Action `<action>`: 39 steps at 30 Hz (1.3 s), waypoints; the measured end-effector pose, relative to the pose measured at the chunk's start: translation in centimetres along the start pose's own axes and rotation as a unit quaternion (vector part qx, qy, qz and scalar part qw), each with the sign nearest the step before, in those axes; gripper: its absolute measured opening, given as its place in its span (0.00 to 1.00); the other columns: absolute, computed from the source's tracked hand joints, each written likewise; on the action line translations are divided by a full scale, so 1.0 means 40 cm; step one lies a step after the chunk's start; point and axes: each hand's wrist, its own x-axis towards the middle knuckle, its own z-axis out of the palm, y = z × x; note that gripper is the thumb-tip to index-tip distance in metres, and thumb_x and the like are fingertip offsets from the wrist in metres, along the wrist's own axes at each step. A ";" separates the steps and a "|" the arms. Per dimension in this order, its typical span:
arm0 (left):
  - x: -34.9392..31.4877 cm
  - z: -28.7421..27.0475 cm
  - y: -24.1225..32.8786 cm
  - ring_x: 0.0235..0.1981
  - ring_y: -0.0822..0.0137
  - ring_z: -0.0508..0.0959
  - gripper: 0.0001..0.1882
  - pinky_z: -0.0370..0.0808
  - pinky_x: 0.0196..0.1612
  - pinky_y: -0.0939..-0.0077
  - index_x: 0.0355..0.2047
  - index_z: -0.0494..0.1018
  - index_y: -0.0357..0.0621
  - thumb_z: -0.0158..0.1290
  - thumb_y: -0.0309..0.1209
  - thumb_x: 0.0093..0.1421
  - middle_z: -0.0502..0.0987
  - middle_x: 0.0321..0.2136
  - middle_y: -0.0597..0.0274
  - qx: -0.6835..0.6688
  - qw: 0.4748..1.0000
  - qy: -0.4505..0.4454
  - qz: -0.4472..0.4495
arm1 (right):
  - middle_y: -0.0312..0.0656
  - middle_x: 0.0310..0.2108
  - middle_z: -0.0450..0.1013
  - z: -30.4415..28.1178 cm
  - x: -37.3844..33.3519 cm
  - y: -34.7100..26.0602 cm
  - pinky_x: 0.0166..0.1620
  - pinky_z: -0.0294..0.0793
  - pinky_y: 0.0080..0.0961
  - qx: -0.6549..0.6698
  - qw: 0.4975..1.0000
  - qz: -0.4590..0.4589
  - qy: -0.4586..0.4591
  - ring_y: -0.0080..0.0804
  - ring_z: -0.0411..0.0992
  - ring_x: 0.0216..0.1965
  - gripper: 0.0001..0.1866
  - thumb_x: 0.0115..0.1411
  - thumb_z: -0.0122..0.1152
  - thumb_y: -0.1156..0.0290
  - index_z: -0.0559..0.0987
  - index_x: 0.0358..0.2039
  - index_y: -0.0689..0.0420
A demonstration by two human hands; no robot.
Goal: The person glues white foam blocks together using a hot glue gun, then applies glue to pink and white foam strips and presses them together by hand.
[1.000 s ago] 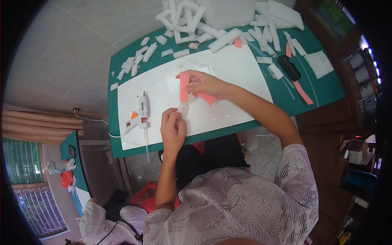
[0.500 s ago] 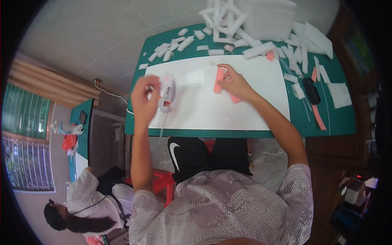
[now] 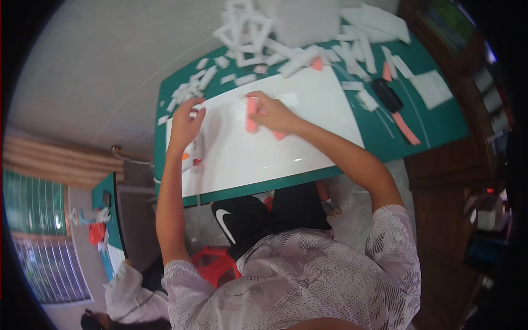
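Observation:
Pinched between the thumb and fingers of my right hand [image 3: 278,115] is a pink foam strip [image 3: 252,116], upright over the white board [image 3: 308,148]. A second pink foam piece [image 3: 279,134] lies under that hand. My left hand [image 3: 186,125] hovers by the board's far left edge, fingers curved with a gap between thumb and forefinger; nothing clearly shows in it. Beside my left forearm, partly covered by it, lies a white glue gun [image 3: 198,149] with a clear glue stick out of its back. A faint pale rectangular patch [image 3: 288,99] shows on the board by my right hand.
Small white foam pieces [image 3: 190,91] lie beyond my left hand on the green table [image 3: 242,191]. Foam strips and frames [image 3: 245,33] are piled at the back. A black object [image 3: 387,95] with a pink strip sits right. Another person [image 3: 135,294] is at lower left.
The view has turned and shifted. My left hand has moved from beside the glue gun toward the small foam pieces. My right hand has carried the pink strip left across the board.

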 end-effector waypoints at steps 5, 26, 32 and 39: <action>-0.121 0.104 0.153 0.38 0.66 0.80 0.24 0.78 0.37 0.74 0.58 0.68 0.40 0.58 0.28 0.62 0.78 0.46 0.54 -0.034 0.992 -0.120 -0.013 | 0.44 0.39 0.74 -0.013 -0.013 -0.045 0.42 0.75 0.29 0.089 0.995 0.036 -0.018 0.32 0.75 0.37 0.30 0.61 0.62 0.69 0.65 0.63 0.51; -0.315 0.258 0.121 0.32 0.58 0.74 0.16 0.73 0.38 0.68 0.48 0.75 0.39 0.57 0.24 0.58 0.77 0.35 0.53 -0.105 0.982 0.143 -0.059 | 0.48 0.53 0.72 -0.060 0.008 -0.026 0.61 0.67 0.33 -0.079 0.993 -0.055 -0.075 0.38 0.70 0.56 0.28 0.53 0.47 0.80 0.73 0.57 0.58; -0.323 0.237 0.102 0.29 0.64 0.76 0.12 0.73 0.34 0.73 0.45 0.76 0.38 0.56 0.25 0.61 0.80 0.33 0.55 -0.204 0.958 0.150 -0.133 | 0.47 0.53 0.75 -0.119 0.014 -0.047 0.60 0.68 0.31 -0.153 0.962 -0.038 -0.221 0.42 0.71 0.56 0.28 0.51 0.45 0.81 0.76 0.54 0.58; -0.323 0.237 0.094 0.29 0.65 0.78 0.11 0.74 0.35 0.74 0.44 0.76 0.37 0.55 0.25 0.62 0.81 0.33 0.55 -0.221 0.953 0.137 -0.155 | 0.43 0.51 0.76 -0.152 0.016 -0.039 0.59 0.68 0.28 -0.132 0.958 0.004 -0.254 0.36 0.72 0.53 0.27 0.52 0.50 0.83 0.77 0.54 0.56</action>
